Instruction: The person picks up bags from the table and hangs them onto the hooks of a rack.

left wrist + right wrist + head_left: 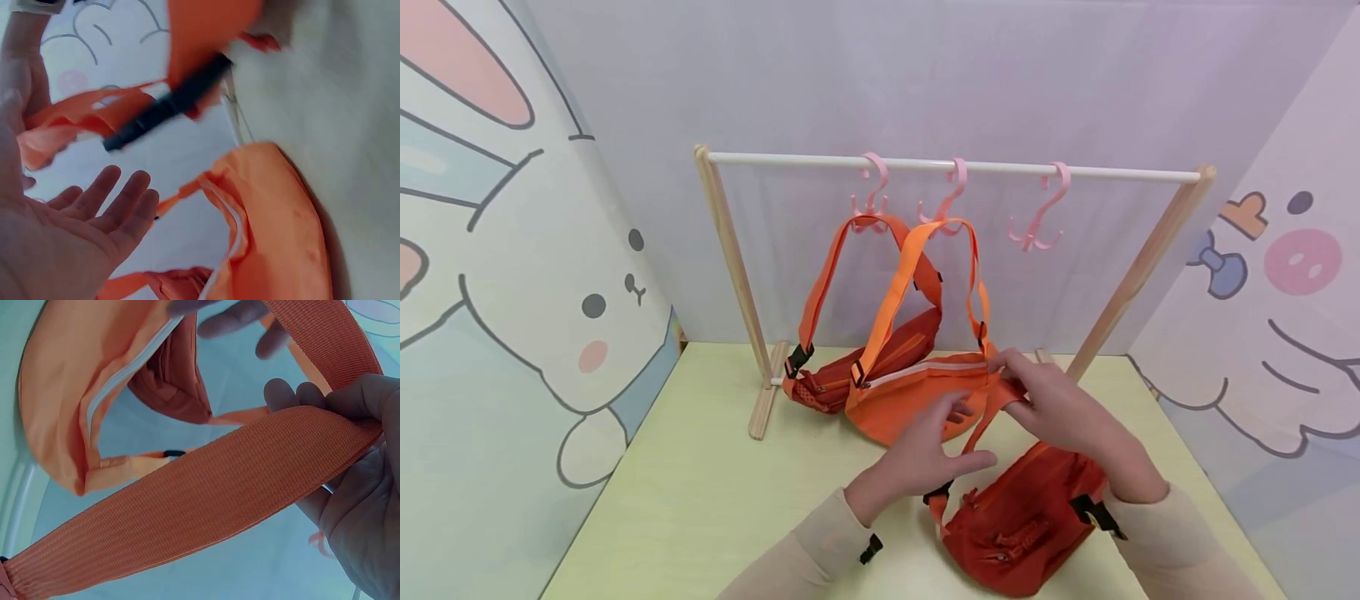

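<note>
A red waist bag (1026, 525) is at the front right of the table, its orange-red strap (187, 487) raised in a loop. My right hand (1060, 408) grips that strap between thumb and fingers. To its left, my left hand (921, 450) is spread with relaxed fingers; the left wrist view shows its palm (62, 244) facing up and holding nothing. Behind the hands, an orange waist bag (917, 396) hangs by its strap from the middle pink hook (951, 196). A darker red waist bag (880, 358) hangs from the left pink hook (871, 196), partly hidden behind the orange one.
A white rail (805, 159) on wooden posts (733, 267) spans the back of the table (700, 500). The right pink hook (1041, 212) bears no bag. Cartoon-printed walls stand left and right, a pale curtain behind.
</note>
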`<control>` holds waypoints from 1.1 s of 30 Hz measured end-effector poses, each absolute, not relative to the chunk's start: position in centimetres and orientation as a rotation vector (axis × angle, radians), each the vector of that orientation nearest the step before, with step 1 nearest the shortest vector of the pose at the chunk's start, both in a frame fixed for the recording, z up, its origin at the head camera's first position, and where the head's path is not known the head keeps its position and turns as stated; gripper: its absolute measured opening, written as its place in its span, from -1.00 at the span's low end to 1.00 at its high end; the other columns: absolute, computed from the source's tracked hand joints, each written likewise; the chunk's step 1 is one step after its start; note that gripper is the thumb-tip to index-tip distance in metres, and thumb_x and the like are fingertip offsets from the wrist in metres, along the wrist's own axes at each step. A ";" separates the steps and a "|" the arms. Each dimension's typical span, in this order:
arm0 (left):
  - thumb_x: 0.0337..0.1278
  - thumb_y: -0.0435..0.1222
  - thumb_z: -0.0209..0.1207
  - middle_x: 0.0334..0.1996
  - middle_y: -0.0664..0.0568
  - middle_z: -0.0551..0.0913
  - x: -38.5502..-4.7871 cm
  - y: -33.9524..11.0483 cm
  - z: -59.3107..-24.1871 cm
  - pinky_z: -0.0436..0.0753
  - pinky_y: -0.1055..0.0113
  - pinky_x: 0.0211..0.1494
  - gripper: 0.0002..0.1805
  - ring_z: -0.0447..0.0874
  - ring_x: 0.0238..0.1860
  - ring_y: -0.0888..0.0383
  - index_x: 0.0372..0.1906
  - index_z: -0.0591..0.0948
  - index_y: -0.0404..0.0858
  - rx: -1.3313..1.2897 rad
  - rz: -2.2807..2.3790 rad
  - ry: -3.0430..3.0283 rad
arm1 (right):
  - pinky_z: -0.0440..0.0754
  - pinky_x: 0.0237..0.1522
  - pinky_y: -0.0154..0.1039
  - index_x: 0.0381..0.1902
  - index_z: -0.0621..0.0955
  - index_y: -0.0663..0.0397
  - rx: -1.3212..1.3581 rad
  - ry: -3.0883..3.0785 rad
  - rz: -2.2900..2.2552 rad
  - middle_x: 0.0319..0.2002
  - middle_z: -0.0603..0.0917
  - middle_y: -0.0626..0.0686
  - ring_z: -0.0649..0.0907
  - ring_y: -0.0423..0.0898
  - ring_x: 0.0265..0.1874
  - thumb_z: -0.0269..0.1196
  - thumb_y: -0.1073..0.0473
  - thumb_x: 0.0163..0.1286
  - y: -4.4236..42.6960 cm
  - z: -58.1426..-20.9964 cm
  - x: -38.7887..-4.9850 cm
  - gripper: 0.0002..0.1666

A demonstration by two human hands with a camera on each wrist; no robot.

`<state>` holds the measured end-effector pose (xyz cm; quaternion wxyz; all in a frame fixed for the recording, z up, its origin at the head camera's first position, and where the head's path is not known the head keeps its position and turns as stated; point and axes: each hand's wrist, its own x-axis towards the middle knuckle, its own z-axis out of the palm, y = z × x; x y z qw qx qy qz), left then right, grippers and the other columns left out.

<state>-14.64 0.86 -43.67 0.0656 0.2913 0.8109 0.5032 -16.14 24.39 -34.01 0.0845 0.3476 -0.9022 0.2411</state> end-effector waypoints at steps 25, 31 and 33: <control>0.69 -0.19 0.05 -0.53 0.03 0.38 -14.8 0.5 -40.7 0.34 0.33 -0.46 -0.83 0.25 -0.62 0.15 0.07 0.52 -0.20 0.677 1.945 2.260 | 0.62 -0.31 -0.28 0.06 0.60 -0.03 0.994 -2.613 1.168 -0.22 0.64 -0.09 0.58 -0.15 -0.37 0.29 0.48 0.46 24.7 -37.0 -17.8 -0.64; 0.60 -0.25 0.17 -0.38 0.03 0.51 -15.6 -0.7 -39.8 0.47 0.31 -0.33 -0.90 0.41 -0.50 0.16 -0.04 0.54 -0.20 0.730 1.909 2.380 | 0.58 -0.40 -0.28 -0.01 0.63 -0.05 0.944 -2.583 1.215 -0.25 0.66 -0.08 0.56 -0.13 -0.43 0.38 0.44 0.43 26.4 -36.7 -18.0 -0.68; 0.58 -0.24 0.21 -0.40 0.04 0.53 -15.8 -1.2 -39.4 0.48 0.32 -0.37 -0.89 0.41 -0.53 0.17 -0.04 0.55 -0.18 0.738 1.862 2.421 | 0.58 -0.42 -0.28 -0.01 0.63 -0.06 0.932 -2.581 1.226 -0.25 0.66 -0.09 0.55 -0.12 -0.45 0.41 0.43 0.41 26.9 -36.6 -18.1 -0.66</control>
